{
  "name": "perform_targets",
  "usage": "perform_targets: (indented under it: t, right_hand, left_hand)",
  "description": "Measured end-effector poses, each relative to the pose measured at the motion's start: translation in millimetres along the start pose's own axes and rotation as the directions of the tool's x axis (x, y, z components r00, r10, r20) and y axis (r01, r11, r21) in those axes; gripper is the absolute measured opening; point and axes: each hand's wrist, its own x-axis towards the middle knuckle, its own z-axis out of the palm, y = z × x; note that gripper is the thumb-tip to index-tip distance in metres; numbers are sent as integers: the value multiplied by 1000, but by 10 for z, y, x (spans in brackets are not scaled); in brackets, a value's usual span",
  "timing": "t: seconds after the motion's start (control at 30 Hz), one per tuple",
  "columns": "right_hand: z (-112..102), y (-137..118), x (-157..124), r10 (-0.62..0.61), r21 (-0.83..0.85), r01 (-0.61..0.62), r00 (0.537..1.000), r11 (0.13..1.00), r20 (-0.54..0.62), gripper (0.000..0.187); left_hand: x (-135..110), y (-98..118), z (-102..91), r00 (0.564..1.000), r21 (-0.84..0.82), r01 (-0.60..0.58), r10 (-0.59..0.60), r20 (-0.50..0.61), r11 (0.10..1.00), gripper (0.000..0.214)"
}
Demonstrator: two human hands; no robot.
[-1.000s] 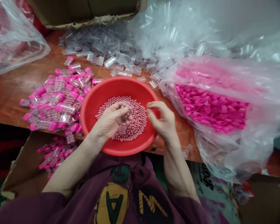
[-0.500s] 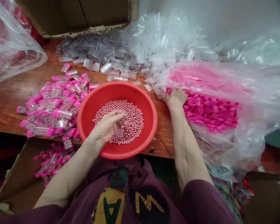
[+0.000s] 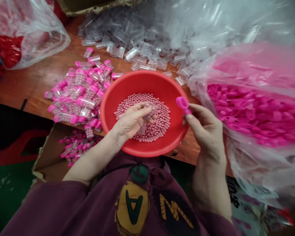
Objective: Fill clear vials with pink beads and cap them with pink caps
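We had a pink cap [image 3: 182,103] pinched in the fingers of our right hand [image 3: 205,134], just beside the red basin [image 3: 142,78] rim. Our left hand [image 3: 131,119] grasped a clear vial [image 3: 149,111] over the pink beads [image 3: 159,121], fingers hiding much of it. Bagged caps [image 3: 255,111] crowded the right; worktop [image 3: 39,88] had room left.

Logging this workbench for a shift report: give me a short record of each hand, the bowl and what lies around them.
Left hand: holds a clear plastic tube over the bowl
Right hand: pinches a pink cap at the bowl's rim
Bowl: red plastic bowl, holding pink beads
Left of bowl: pile of pink-capped filled tubes
Behind bowl: heap of uncapped clear tubes
Right of bowl: plastic bag of pink caps
Below table edge: cardboard box with more capped tubes
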Motion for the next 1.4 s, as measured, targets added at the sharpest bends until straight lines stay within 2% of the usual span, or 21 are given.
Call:
perform_targets:
  t: [0.1,0.17,0.23,0.33,0.5,0.63,0.73,0.83,0.9,1.07,1.23,1.3,1.4]
  right_hand:
    - [236,-238,-11,-147,-121,159,984,980,104,29]
    - [371,-265,-7,-259,-241,280,959,929,115,29]
    - [484,-238,-21,-310,-302,325,946,896,99,25]
    - [607,-186,-78,-277,-249,287,958,925,73,22]
    - [720,-178,-170,-145,-32,146,989,989,25,53]
    - [743,-180,-168,-55,142,47,997,989,58,40]
    - [732,-148,-134,23,220,-26,1000,975,16,28]
    - [694,-152,-108,57,190,-27,986,981,-159,26]
    - [657,-211,-101,36,120,-8,972,993,-232,26]
    - [637,-420,-92,-109,-73,100,985,992,-133,17]
    - [764,-466,-73,-164,-68,153,969,986,-188,12]
    - [812,-464,-78,-146,-81,131,964,988,-222,12]
    - [855,-456,-110,-1,-27,-6,965,1000,-263,21]
  left_hand:
    - [0,15,16,999,-27,-38,38,27,999,17]
    - [7,24,12,999,-40,-50,50,1,998,14]
    - [13,30,3,998,-59,-50,48,-31,997,12]
    - [19,28,-10,999,-89,-41,39,-25,995,13]
    - [28,-17,-45,998,-113,-47,51,32,993,23]
    - [25,-50,-85,991,-118,-60,73,110,991,30]
    - [7,-53,-94,991,-65,-33,42,130,997,32]
    - [-5,-62,-94,989,7,-33,32,142,999,34]
    - [-1,-82,-98,989,48,-31,23,147,998,36]
    - [32,-140,-113,989,40,-58,52,137,998,37]
    - [36,-146,-78,993,21,-30,28,114,999,28]
    - [21,-143,-32,996,7,-29,28,90,1000,23]
    - [-15,-144,71,997,-10,-50,50,50,999,15]
